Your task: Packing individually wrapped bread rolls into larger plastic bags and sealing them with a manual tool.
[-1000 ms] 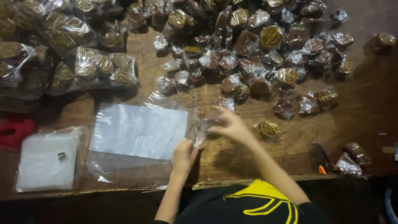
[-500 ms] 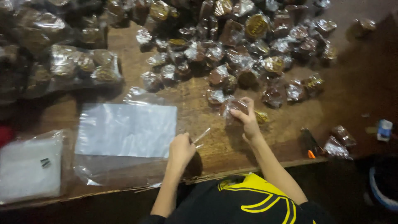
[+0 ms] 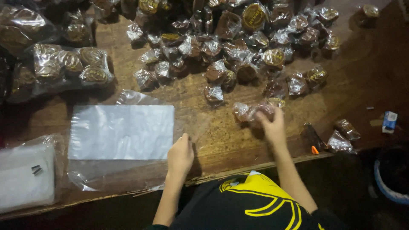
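Note:
My left hand (image 3: 180, 155) rests on the wooden table (image 3: 221, 140) and pinches the edge of a clear plastic bag (image 3: 194, 123) that stretches toward my right. My right hand (image 3: 271, 125) closes over wrapped brown sweets (image 3: 251, 111) at the near edge of a big heap of wrapped sweets (image 3: 238, 47). Just left of my left hand lies a flat stack of clear bags (image 3: 122, 132).
Filled bags of sweets (image 3: 70, 64) lie at the back left. A white packet of bags (image 3: 25, 179) sits at the near left edge. A black-and-orange lighter (image 3: 313, 138), two loose sweets (image 3: 343, 136) and a small blue-white box (image 3: 389, 121) lie at the right.
My right hand has moved right from the bag to the edge of the heap and closed on sweets. My left hand stays by the bag stack, holding the clear bag.

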